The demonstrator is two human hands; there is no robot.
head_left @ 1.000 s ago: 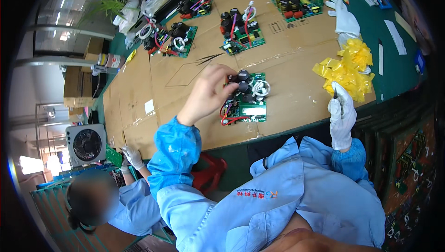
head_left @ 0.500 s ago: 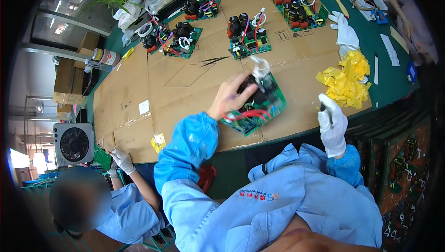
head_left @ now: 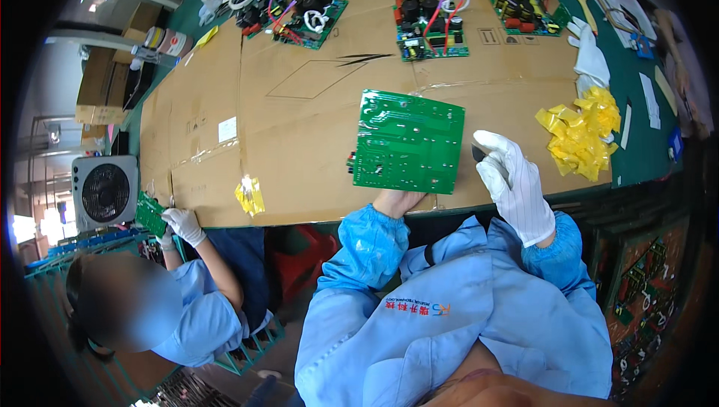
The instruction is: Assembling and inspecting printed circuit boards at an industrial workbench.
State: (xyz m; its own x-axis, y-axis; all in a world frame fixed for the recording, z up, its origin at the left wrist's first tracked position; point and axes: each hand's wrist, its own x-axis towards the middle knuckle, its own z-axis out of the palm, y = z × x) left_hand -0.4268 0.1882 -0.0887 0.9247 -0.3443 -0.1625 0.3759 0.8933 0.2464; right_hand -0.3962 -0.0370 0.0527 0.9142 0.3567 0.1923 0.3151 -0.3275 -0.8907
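Note:
My bare left hand (head_left: 398, 202) is under a green circuit board (head_left: 409, 142) and holds it up over the near edge of the cardboard. The board's soldered underside faces up, and some of its parts peek out at its left edge. Most of my left fingers are hidden beneath it. Just right of the board, my right hand (head_left: 515, 186) wears a white glove. Its thumb and fingers pinch a small dark piece (head_left: 478, 153) whose kind I cannot make out.
Several boards with black capacitors and coloured wires, one of them a circuit board (head_left: 430, 25), stand at the back. Crumpled yellow tape (head_left: 580, 134) lies at the right beside a white glove (head_left: 592, 62). A co-worker's gloved hand (head_left: 185, 226) holds another board at the left, near a fan (head_left: 105, 191).
My left hand has turned the board over, so its underside now faces up instead of its components. My right hand has come left, closer to the board.

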